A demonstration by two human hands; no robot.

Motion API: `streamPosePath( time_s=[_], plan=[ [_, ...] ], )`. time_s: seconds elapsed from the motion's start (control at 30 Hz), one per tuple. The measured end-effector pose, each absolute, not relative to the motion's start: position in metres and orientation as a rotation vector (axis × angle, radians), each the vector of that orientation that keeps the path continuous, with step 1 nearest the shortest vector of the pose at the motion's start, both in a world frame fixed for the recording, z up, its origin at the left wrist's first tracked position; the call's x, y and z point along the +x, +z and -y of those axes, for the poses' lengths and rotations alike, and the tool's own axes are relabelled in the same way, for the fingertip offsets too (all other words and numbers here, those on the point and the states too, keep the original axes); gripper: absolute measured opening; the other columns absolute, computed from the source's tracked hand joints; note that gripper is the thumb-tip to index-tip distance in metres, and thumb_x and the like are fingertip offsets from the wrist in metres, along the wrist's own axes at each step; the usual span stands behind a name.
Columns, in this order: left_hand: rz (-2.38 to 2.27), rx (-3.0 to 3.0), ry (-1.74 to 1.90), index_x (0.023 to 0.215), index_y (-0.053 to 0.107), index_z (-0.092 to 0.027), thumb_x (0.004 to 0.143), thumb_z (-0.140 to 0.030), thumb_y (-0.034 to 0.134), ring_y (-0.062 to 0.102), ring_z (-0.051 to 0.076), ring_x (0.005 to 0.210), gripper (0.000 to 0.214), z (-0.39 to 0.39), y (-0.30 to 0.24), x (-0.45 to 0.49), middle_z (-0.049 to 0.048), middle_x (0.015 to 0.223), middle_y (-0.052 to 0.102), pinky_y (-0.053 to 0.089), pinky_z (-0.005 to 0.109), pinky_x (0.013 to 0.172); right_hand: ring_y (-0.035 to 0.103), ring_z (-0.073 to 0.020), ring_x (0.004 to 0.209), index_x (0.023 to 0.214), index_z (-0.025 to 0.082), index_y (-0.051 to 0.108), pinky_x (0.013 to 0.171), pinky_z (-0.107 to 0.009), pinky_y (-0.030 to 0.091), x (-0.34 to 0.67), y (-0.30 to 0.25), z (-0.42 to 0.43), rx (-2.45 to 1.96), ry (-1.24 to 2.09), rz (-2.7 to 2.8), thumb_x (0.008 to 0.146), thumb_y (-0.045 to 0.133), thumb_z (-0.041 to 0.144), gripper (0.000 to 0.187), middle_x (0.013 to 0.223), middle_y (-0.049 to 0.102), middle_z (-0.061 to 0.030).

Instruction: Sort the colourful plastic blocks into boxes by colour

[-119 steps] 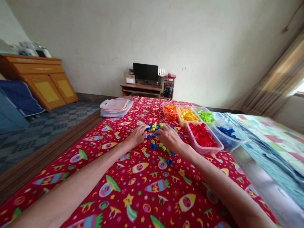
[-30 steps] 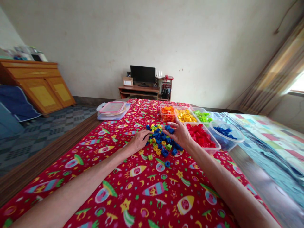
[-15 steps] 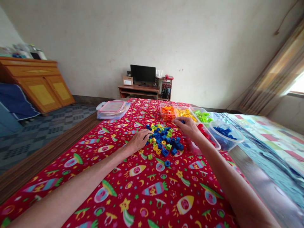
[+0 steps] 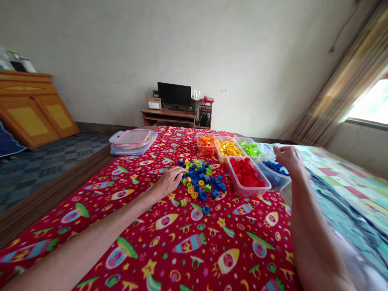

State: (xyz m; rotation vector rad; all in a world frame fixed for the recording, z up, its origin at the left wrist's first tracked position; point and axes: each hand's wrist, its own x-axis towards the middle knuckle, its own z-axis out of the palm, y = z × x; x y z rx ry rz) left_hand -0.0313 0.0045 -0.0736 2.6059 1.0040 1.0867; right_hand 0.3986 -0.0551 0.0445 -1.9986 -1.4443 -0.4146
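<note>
A loose pile of toy building bricks [image 4: 200, 180], mostly blue with some yellow and lime green pieces, lies on the red patterned cloth. At the pile's left edge rests my left hand [image 4: 169, 180], its fingers stretched out and its fingertips against the nearest pieces. Over the right rim of the round tub of blue bricks [image 4: 275, 167] is my right hand [image 4: 289, 157], with fingers curled together. Whatever may be between those fingers is hidden. Between the pile and that tub stands a clear box of red bricks [image 4: 247, 173].
Behind the red box stand boxes of orange bricks [image 4: 207, 144], yellow bricks [image 4: 228, 148] and lime green bricks [image 4: 250, 148]. Stacked lids [image 4: 133, 140] lie at the table's far left. Beyond are a desk with a monitor [image 4: 174, 94] and a wooden cabinet [image 4: 33, 105].
My right hand has moved right, from beside the orange box to above the blue tub. My left hand stays at the pile. The view has turned slightly right.
</note>
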Motion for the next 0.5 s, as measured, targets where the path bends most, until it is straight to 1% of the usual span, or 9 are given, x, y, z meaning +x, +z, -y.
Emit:
streamPosePath(
  time_s=[0.1, 0.17, 0.27, 0.33, 0.4, 0.5],
  plan=[
    [-0.995, 2.615, 1.095, 0.097, 0.065, -0.02, 0.089, -0.024, 0.036, 0.064, 0.02, 0.092, 0.031, -0.006, -0.076, -0.033, 0.0074, 0.097, 0.07, 0.052, 0.034, 0.085, 0.055, -0.0218, 0.063, 0.069, 0.014, 0.071, 0.057, -0.033, 0.033, 0.391, 0.047, 0.053, -2.103, -0.402, 1.33, 0.082, 0.05, 0.034, 0.032, 0.068, 0.066, -0.0156],
    [-1.0, 2.621, 1.095, 0.097, 0.065, -0.02, 0.089, -0.024, 0.036, 0.064, 0.02, 0.094, 0.031, -0.007, -0.076, -0.033, 0.0074, 0.098, 0.07, 0.052, 0.034, 0.086, 0.056, -0.0206, 0.066, 0.076, 0.013, 0.072, 0.06, -0.031, 0.035, 0.368, 0.055, 0.053, -1.984, -0.433, 1.359, 0.082, 0.047, 0.031, 0.031, 0.07, 0.067, -0.0128],
    [-1.02, 2.627, 1.08, 0.098, 0.065, -0.019, 0.09, -0.025, 0.035, 0.064, 0.02, 0.094, 0.031, -0.005, -0.075, -0.032, 0.0078, 0.099, 0.069, 0.052, 0.034, 0.087, 0.056, -0.0163, 0.063, 0.079, 0.013, 0.072, 0.061, -0.027, 0.037, 0.314, 0.062, 0.054, -1.753, -0.34, 1.581, 0.083, 0.045, 0.029, 0.031, 0.066, 0.066, -0.0071],
    [-1.027, 2.633, 1.066, 0.098, 0.065, -0.019, 0.091, -0.026, 0.035, 0.064, 0.021, 0.095, 0.031, -0.003, -0.074, -0.031, 0.0083, 0.099, 0.069, 0.052, 0.035, 0.087, 0.057, -0.0137, 0.063, 0.082, 0.015, 0.072, 0.062, -0.025, 0.038, 0.276, 0.055, 0.054, -1.624, -0.19, 1.832, 0.083, 0.046, 0.024, 0.028, 0.069, 0.067, -0.0045],
    [-1.03, 2.636, 1.061, 0.099, 0.064, -0.019, 0.091, -0.026, 0.035, 0.064, 0.021, 0.096, 0.031, -0.001, -0.072, -0.031, 0.0084, 0.101, 0.069, 0.052, 0.036, 0.087, 0.058, -0.0132, 0.067, 0.085, 0.015, 0.071, 0.064, -0.023, 0.039, 0.244, 0.04, 0.052, -1.552, -0.043, 2.097, 0.083, 0.048, 0.02, 0.023, 0.075, 0.069, -0.0044],
    [-1.026, 2.64, 1.064, 0.1, 0.064, -0.019, 0.091, -0.025, 0.036, 0.064, 0.021, 0.096, 0.03, 0.0, -0.071, -0.031, 0.0086, 0.102, 0.069, 0.052, 0.035, 0.086, 0.06, -0.016, 0.07, 0.089, 0.014, 0.069, 0.065, -0.026, 0.04, 0.218, 0.017, 0.049, -1.612, -0.079, 2.303, 0.085, 0.046, 0.014, 0.024, 0.082, 0.07, -0.0091]
  ],
)
